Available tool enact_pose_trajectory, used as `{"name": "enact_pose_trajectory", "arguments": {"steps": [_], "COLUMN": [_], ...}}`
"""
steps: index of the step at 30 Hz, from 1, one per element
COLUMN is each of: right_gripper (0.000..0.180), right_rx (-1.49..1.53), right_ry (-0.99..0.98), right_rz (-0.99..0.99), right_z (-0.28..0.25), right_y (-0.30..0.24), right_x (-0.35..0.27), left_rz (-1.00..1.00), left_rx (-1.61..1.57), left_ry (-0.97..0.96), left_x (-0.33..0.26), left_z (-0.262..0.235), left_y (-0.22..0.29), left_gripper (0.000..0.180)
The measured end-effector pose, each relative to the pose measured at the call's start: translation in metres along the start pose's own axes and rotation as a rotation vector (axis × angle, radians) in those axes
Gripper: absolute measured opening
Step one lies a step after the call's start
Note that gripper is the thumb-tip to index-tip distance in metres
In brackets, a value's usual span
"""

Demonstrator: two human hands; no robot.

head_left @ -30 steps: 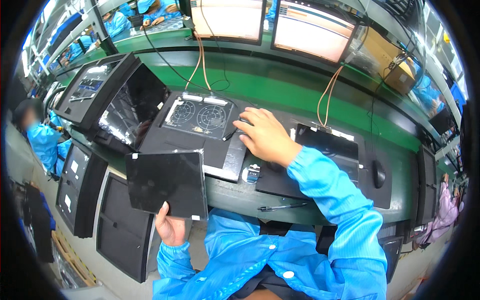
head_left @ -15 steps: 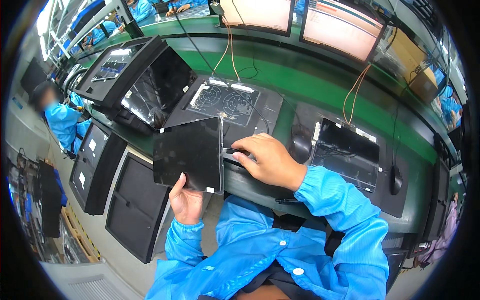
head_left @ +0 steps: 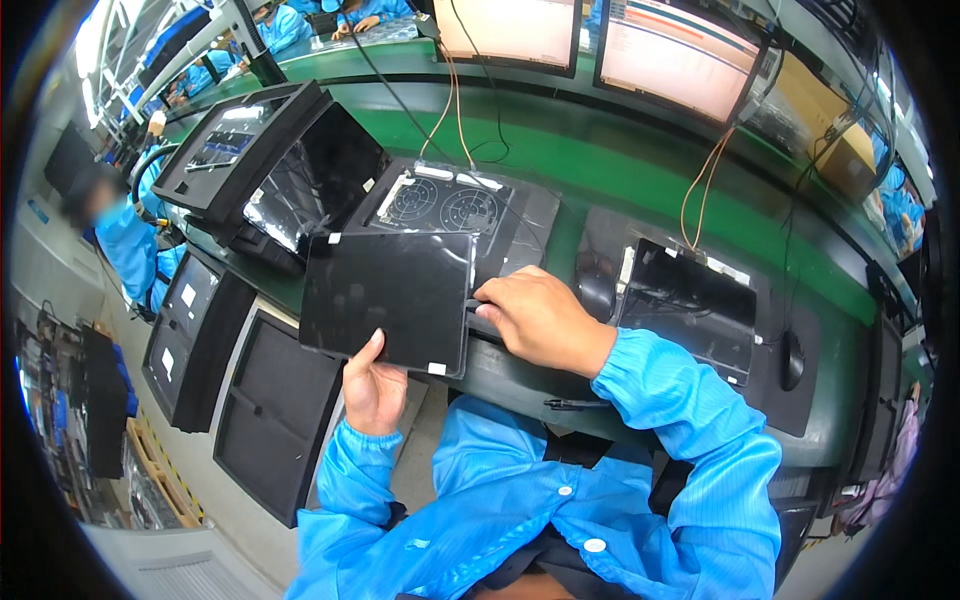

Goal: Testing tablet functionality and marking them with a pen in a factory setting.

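A black tablet [head_left: 385, 298] with small white tabs on its edges is held up over the table's front edge. My left hand [head_left: 375, 395] grips it from below, thumb on the screen near the lower edge and fingers behind. At the tablet's right edge, my right hand [head_left: 540, 318] pinches a small black cable plug [head_left: 473, 307]. Whether the plug sits in the tablet's port cannot be made out. Behind the tablet, a flat device with two printed circular patterns [head_left: 445, 205] lies on a dark mat.
Another black tablet [head_left: 690, 305] lies to the right, between two black mice [head_left: 597, 295] [head_left: 792, 362]. Black foam trays [head_left: 275, 400] stand at the left, with tablets in stacked ones [head_left: 240, 150]. Two monitors [head_left: 675, 55] stand at the back. A person in blue [head_left: 130, 240] is at far left.
The tablet has turned more toward face-on, and its right edge has shifted right. My right hand stays at that edge, fingers still pinched. The left thumb has slid slightly right and up.
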State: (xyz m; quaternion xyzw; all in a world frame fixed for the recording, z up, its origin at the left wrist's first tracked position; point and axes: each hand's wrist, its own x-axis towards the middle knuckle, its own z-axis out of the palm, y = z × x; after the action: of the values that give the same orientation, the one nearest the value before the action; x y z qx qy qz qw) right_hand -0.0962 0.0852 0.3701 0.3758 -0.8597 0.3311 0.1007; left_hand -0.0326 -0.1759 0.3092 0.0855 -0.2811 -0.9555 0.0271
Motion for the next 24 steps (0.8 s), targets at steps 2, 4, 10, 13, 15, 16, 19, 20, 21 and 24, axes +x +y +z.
{"name": "enact_pose_trajectory", "arguments": {"steps": [2,4,10,13,15,16,19,20,21,24], "right_gripper": [0.018,0.023,0.082,0.086,0.083,0.083,0.079,0.078,0.076,0.073], "right_rx": [-0.020,-0.088,-0.351,-0.389,-0.379,-0.378,-0.389,-0.446,-0.499,-0.501], "right_ry": [-0.004,0.043,0.072,0.005,0.024,0.022,0.005,-0.017,-0.040,-0.086], "right_rz": [0.027,0.095,0.245,0.309,0.332,0.329,0.286,0.260,0.239,0.257], "right_z": [-0.003,-0.010,-0.006,-0.004,-0.006,-0.006,-0.002,0.000,0.003,0.005], "right_y": [0.015,0.026,0.024,0.032,0.045,0.045,0.046,0.046,0.046,0.042], "right_x": [-0.002,-0.002,0.010,0.015,0.010,0.010,0.009,0.011,0.011,0.018], "left_rz": [-0.070,-0.159,-0.316,-0.374,-0.633,-0.870,-0.303,0.059,0.432,0.808], "left_rx": [0.127,0.123,0.100,0.148,0.347,0.541,1.306,1.450,1.635,1.852], "left_ry": [-0.087,-0.060,-0.186,-0.105,-0.172,-0.224,-0.245,-0.216,-0.264,-0.239], "left_x": [0.022,0.053,0.124,0.125,0.117,0.114,0.123,0.134,0.141,0.172], "left_z": [0.010,0.024,0.036,0.050,0.072,0.070,0.037,0.022,0.024,0.002], "left_y": [0.002,0.001,-0.015,-0.018,0.012,0.033,0.057,0.056,0.056,0.048], "left_gripper": [0.039,0.037,0.032,0.037,0.041,0.047,0.043,0.041,0.046,0.066]}}
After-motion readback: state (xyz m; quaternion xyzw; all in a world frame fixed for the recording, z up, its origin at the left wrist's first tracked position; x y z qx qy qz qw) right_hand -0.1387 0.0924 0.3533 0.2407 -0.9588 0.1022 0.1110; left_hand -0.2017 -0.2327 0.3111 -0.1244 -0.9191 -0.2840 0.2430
